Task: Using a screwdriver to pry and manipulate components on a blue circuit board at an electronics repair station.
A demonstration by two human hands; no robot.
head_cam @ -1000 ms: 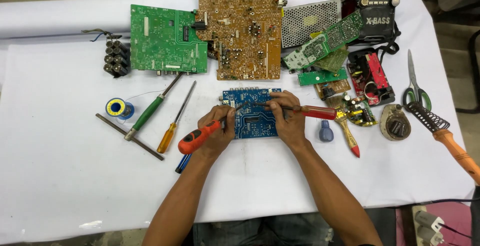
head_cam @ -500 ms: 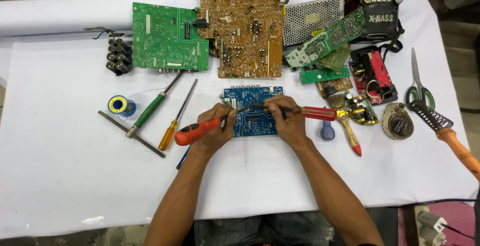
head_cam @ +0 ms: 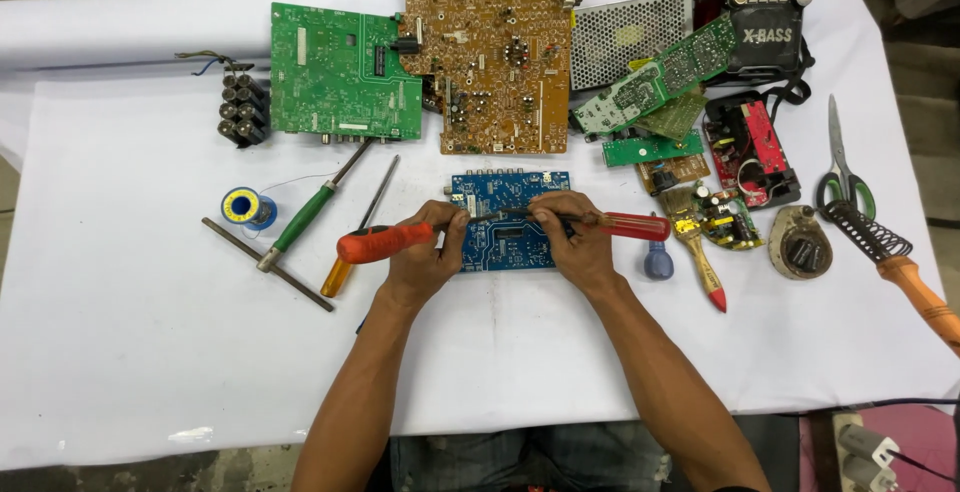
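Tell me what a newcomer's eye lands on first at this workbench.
Mid-table, the left hand and right hand each press a red-handled screwdriver onto a small blue circuit board. Behind it lie a large brown circuit board and a green circuit board. A soldering iron rests at the right edge.
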